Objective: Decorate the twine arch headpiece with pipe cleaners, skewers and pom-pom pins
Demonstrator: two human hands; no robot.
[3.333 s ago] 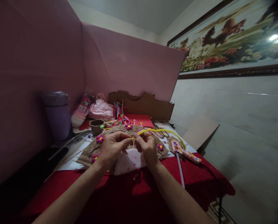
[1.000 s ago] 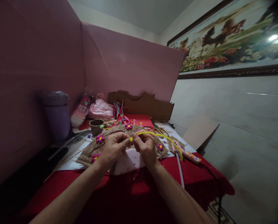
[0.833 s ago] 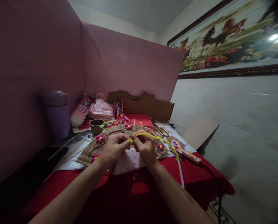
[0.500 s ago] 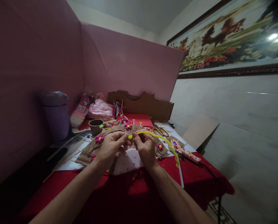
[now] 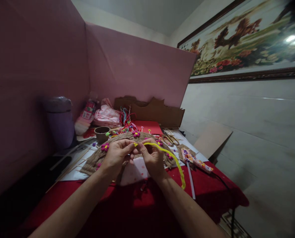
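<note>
The space beyond the hands is closed off by a tall pink panel [image 5: 137,66], and a framed picture [image 5: 239,43] of horses is mounted high on the wall to their right. Below the hands, a table [image 5: 224,185] is draped in red cloth, with white sheeting spread over part of it. Torn brown cardboard [image 5: 149,112] is propped up well behind the hands. Just under and behind them, a twine-covered arch [image 5: 88,165] is laid, trimmed with magenta flowers. Far to their left, a purple container [image 5: 60,129] is stood upright. White spotted fabric [image 5: 135,173] is partly covered by the hands from above.

The left hand [image 5: 116,157] and the right hand [image 5: 152,160] are held close together, thumbs against fingers. A yellow fuzzy strand [image 5: 172,155] is pinched by both: its small bunched end is gripped at the left fingertips, and its length is led out over the right hand, curving down to that side. How the fingertips meet is partly hidden.

To the right of the hands, a flower-patterned glue gun [image 5: 197,160] is rested on the table, and gold-handled scissors [image 5: 173,140] are placed behind the right hand. A small brown pot [image 5: 102,134] is set beyond the left hand.
</note>
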